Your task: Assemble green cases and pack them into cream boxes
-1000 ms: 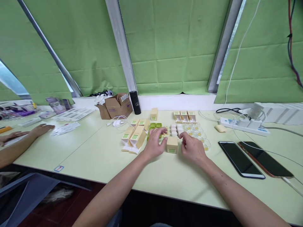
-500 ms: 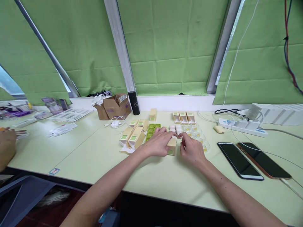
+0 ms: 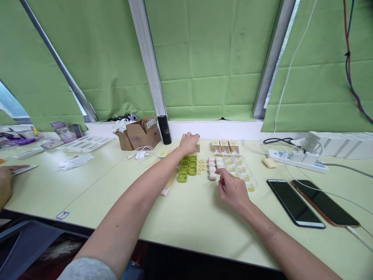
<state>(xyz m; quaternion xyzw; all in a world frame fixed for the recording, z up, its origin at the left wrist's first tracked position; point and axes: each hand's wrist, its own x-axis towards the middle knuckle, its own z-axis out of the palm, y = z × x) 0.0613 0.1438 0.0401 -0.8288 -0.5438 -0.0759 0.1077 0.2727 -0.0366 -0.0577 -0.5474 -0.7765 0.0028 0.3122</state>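
At the back of the table my left hand (image 3: pixel 189 143) reaches over a small cream box (image 3: pixel 198 148) with its fingers curled on it; the hand hides most of the box. My right hand (image 3: pixel 233 189) holds nothing, index finger stretched out and thumb apart from it. That fingertip is at the front of two rows of small white rolls (image 3: pixel 212 176); whether it touches one I cannot tell. Right of the rolls lie clear domed cups (image 3: pixel 246 179) with yellow spots. Green square cups (image 3: pixel 182 177) and small yellow pieces (image 3: pixel 201 166) stand left of them.
Three open cream boxes (image 3: pixel 224 148) stand at the back. My left forearm partly covers other cream boxes (image 3: pixel 166 190). Two phones (image 3: pixel 294 202), a power strip (image 3: pixel 297 158), a black cylinder (image 3: pixel 164 130) and a cardboard box (image 3: pixel 142 134) are around. Another person's hand (image 3: pixel 5 184) is far left.
My left hand has moved from the front middle to the back with the cream box, uncovering the green cups and yellow pieces. My right hand stays beside the white rolls.
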